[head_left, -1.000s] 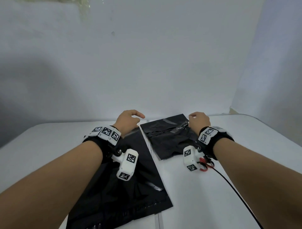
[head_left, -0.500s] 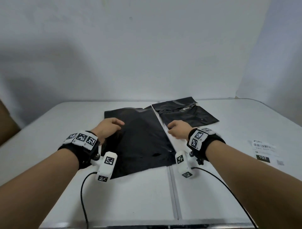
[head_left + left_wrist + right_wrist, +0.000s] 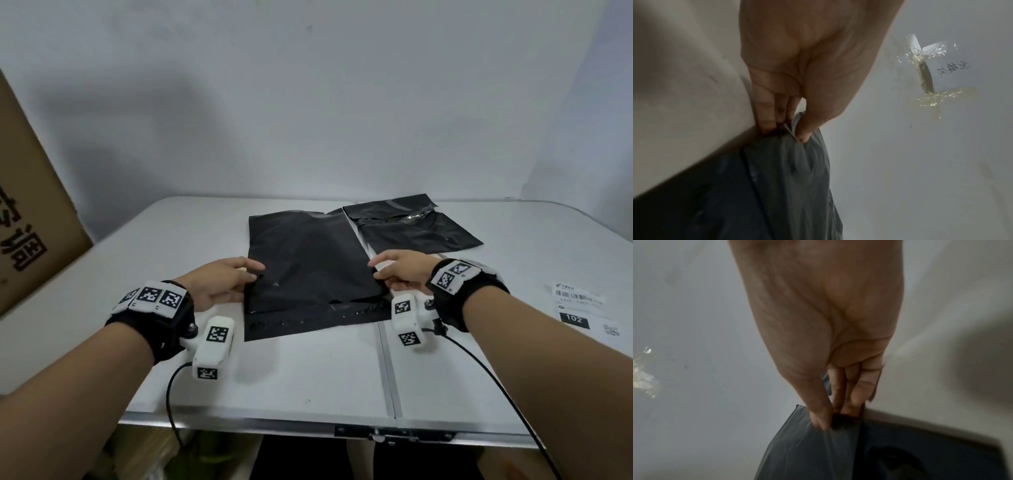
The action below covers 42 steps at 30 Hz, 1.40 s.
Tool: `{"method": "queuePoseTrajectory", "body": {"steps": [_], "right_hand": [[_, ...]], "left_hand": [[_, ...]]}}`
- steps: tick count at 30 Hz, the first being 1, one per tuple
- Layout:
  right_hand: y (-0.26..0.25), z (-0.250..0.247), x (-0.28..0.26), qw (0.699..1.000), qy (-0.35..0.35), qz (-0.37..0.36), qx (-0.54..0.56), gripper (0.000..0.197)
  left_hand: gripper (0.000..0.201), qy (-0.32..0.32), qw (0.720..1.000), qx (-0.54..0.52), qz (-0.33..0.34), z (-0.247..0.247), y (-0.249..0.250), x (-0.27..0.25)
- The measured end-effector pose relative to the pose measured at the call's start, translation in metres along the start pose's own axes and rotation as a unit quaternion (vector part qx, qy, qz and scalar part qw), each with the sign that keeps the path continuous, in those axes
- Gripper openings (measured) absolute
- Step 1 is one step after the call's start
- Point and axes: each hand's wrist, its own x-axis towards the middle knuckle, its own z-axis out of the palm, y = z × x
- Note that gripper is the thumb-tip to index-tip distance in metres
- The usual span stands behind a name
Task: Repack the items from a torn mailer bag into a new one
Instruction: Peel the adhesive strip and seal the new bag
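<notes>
A large black mailer bag [image 3: 308, 260] lies flat in the middle of the white table [image 3: 308, 377], its open end toward me. My left hand [image 3: 226, 281] pinches the bag's left edge [image 3: 789, 146] between thumb and fingers. My right hand [image 3: 397, 270] pinches the right edge [image 3: 818, 443] the same way. A smaller, wrinkled black mailer bag [image 3: 411, 229] with a torn, taped top lies behind to the right, untouched. What the bags contain is hidden.
A cardboard box [image 3: 30, 212] leans at the left edge of the table. A white shipping label [image 3: 582, 308] lies on the right side. Cables [image 3: 171, 394] run from both wrist cameras over the table's near edge. A wall stands close behind.
Both hands have drawn back toward me from the far end of the bags and taken hold of the large bag's side edges near its open end. The head view has tilted down.
</notes>
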Motion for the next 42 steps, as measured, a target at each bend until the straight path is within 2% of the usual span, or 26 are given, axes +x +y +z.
{"method": "queuePoseTrajectory", "body": {"steps": [2,7,11,17,21,24,28,33,37,42], "right_hand": [[0.004,-0.001,-0.005,1.0,-0.019,-0.017,0.013,0.023],[0.013,-0.002,-0.016,0.998,-0.035,-0.048,0.03,0.039],[0.019,0.002,-0.022,0.996,-0.038,-0.076,0.028,0.051],[0.028,-0.002,-0.018,0.995,-0.042,-0.09,0.02,0.042],[0.029,-0.001,-0.021,0.992,-0.024,-0.101,0.075,0.03],[0.03,0.001,-0.023,0.99,-0.017,-0.107,0.086,0.029],[0.03,0.003,-0.023,0.99,-0.016,-0.109,0.083,0.03],[0.029,0.004,-0.025,0.993,0.01,-0.106,0.055,0.027],[0.023,0.006,-0.027,0.992,0.012,-0.103,-0.066,0.04],[0.02,0.01,-0.03,0.991,0.022,-0.099,-0.092,0.034]], "left_hand": [[0.032,-0.021,1.0,-0.013,0.003,0.002,-0.005,-0.004],[0.04,-0.016,0.998,-0.056,0.006,-0.003,-0.015,-0.004],[0.043,-0.039,0.998,-0.035,0.02,-0.011,-0.014,-0.015],[0.045,-0.048,0.995,-0.025,0.085,-0.015,-0.019,-0.023],[0.035,-0.055,0.989,-0.041,0.128,-0.007,-0.02,-0.023],[0.031,-0.051,0.987,0.011,0.153,-0.005,-0.019,-0.022],[0.033,-0.028,0.986,0.016,0.161,-0.005,-0.017,-0.018],[0.02,-0.016,0.99,-0.034,0.136,-0.004,-0.015,-0.015],[0.025,-0.038,0.991,-0.043,0.122,-0.007,-0.016,-0.016],[0.024,-0.042,0.992,0.046,0.114,-0.009,-0.017,-0.017]]}}
